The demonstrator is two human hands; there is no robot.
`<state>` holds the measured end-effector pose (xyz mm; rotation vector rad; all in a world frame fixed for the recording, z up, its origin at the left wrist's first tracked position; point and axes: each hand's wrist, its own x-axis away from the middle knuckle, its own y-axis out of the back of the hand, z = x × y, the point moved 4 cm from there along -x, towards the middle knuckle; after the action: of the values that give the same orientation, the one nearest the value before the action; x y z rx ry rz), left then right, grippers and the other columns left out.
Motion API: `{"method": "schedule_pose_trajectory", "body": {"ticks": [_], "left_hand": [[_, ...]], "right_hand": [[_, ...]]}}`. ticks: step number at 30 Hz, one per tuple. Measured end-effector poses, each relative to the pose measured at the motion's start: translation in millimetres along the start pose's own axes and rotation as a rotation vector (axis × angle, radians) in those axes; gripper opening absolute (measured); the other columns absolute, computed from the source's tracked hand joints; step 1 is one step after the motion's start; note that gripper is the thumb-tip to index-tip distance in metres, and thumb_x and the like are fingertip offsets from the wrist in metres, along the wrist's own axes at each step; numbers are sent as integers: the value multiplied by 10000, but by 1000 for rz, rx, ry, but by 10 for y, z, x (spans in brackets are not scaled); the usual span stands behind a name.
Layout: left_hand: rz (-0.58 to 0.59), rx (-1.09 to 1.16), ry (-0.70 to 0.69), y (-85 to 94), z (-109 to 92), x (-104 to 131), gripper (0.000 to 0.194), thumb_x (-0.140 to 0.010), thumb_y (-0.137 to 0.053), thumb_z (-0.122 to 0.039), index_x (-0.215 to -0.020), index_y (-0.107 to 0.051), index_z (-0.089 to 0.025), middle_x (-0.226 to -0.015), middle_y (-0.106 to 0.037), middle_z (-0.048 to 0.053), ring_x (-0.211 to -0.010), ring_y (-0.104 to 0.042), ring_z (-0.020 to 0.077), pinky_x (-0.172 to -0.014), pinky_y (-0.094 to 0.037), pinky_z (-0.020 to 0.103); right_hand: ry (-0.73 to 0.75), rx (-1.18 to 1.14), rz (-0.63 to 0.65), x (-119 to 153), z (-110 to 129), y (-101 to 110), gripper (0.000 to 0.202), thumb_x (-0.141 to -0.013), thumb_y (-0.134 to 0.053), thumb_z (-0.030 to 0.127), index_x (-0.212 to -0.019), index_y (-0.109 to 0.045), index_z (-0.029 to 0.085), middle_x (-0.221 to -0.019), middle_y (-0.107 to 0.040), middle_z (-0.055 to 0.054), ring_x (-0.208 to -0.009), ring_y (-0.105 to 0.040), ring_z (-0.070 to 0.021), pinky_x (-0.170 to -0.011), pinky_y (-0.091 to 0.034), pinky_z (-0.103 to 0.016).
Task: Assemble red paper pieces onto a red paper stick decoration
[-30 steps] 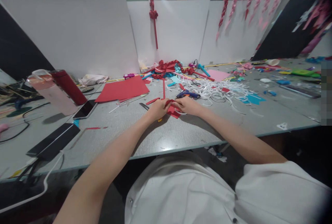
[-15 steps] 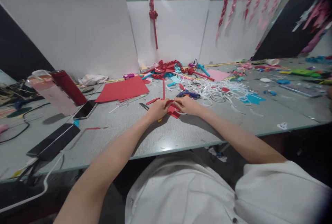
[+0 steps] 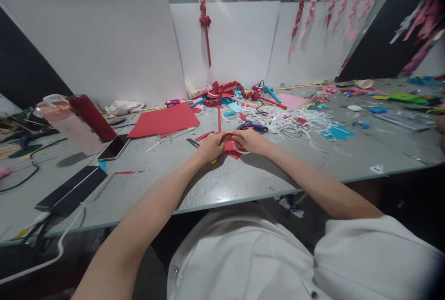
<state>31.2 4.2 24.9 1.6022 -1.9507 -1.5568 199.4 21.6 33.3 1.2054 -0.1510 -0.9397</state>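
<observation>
Between my two hands a red paper strip (image 3: 228,136) is held in a small arch above the table. My left hand (image 3: 212,147) pinches its left end, and my right hand (image 3: 251,140) pinches the right end. Red paper pieces (image 3: 232,150) lie on the table just below the strip. A narrow red strip (image 3: 219,119) points away beyond my left hand. Beside that hand are a black-handled tool (image 3: 192,143), partly seen, and something yellow under the palm. Just past my right hand rests a blue glue gun (image 3: 253,126).
Red paper sheets (image 3: 167,119) lie to the left, near a phone (image 3: 114,147), a red flask (image 3: 92,117) and a pink bottle (image 3: 71,124). White paper strips (image 3: 295,121) are heaped on the right. Red folded decorations (image 3: 222,92) are piled at the back, before white panels (image 3: 225,40).
Both hands stay in almost the same place, still pinching the red strip. The view has shifted very slightly; nothing else has visibly moved.
</observation>
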Motion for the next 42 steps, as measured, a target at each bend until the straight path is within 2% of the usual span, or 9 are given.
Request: {"method": "schedule_pose_trajectory", "body": {"ticks": [7,14,16,19,22,28,32,37,42], "left_hand": [[11,-10,-13,24,-41,7,367,-1044,-411,-392,-1101,-712,-191,-931,-749,97,-872,-688,214,-815,-479,299],[13,-63,-40,-7,8,-5,387,-1050,-394,-410,-1098,-705,-184,-909,-741,88,-843,-678,209,-791,-461,297],[9,-62,-61,-10,4,-4,387,-1053,-385,-404,-1095,-701,-184,-918,-741,85,-836,-675,206,-785,-456,296],[-4,-63,-68,-2,-8,-3,398,-1057,-371,-403,-1103,-697,-179,-912,-737,83,-820,-669,199,-776,-451,293],[-4,-71,-52,6,-19,-7,421,-1062,-347,-399,-1069,-703,-175,-870,-730,77,-786,-661,191,-758,-448,286],[-28,-45,-48,5,-10,-14,378,-1054,-370,-399,-1055,-685,-189,-874,-723,67,-799,-663,189,-764,-455,283],[-75,60,-25,1,54,-11,315,-1043,-409,-406,-1092,-639,-197,-803,-704,39,-705,-643,164,-711,-463,270],[-77,144,29,-8,124,-30,332,-1046,-384,-406,-963,-625,-193,-723,-677,28,-631,-613,148,-674,-464,270],[-142,214,95,31,160,-45,448,-1050,-312,-502,-881,-593,-197,-675,-651,17,-601,-605,147,-636,-457,267]], "right_hand": [[38,97,-36,-9,-41,4,424,-1034,-427,395,-722,-601,166,-628,-606,-16,-584,-491,-120,-610,-288,-258],[-9,121,-21,-1,-73,-14,641,-1023,-362,560,-536,-487,163,-478,-407,15,-480,-341,-98,-529,-191,-280],[-1,122,-28,-2,-64,-12,606,-1026,-380,529,-564,-517,163,-497,-453,7,-493,-376,-103,-539,-209,-277],[9,70,-60,-7,-44,-5,416,-1031,-425,411,-750,-613,167,-615,-598,-11,-568,-488,-120,-591,-281,-256],[-13,-4,-52,-11,-44,-2,299,-1033,-424,333,-892,-637,176,-694,-666,-19,-624,-554,-130,-643,-330,-240],[-10,162,-29,-13,-36,20,355,-1021,-446,347,-775,-626,166,-638,-597,-20,-587,-485,-130,-608,-275,-264],[-8,236,-46,-26,-49,-7,454,-1021,-448,421,-681,-604,164,-599,-556,-17,-553,-417,-122,-578,-232,-282],[-6,205,-64,-33,-86,-26,631,-1018,-409,549,-537,-543,163,-505,-473,1,-503,-358,-110,-561,-207,-293],[-55,129,-88,-18,-57,0,415,-1018,-475,426,-725,-625,172,-607,-613,-13,-557,-470,-121,-589,-263,-261]]}}
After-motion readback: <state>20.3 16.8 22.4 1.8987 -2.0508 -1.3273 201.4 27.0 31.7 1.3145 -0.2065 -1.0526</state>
